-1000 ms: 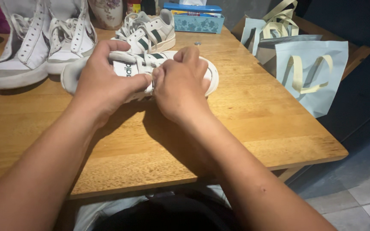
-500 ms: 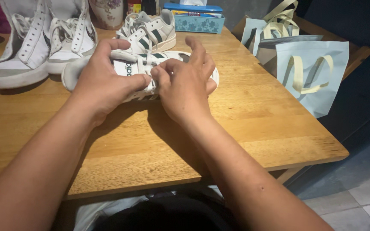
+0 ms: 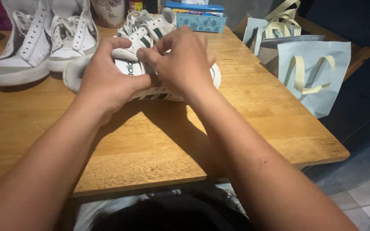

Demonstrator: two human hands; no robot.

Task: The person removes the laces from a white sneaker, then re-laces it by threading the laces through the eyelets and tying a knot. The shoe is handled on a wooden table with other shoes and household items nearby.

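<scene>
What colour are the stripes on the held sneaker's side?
Dark green stripes on the white sneaker, seen in the head view.

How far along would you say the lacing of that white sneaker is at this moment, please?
Done: the matching green-striped sneaker stands laced behind, as do the white high-tops.
In hand: the left hand steadies the white sneaker lying on the wooden table, while the right hand pinches at its laces.
Left: the hands hide the lacing, so how many eyelets remain cannot be told; no finished bow shows.
</scene>
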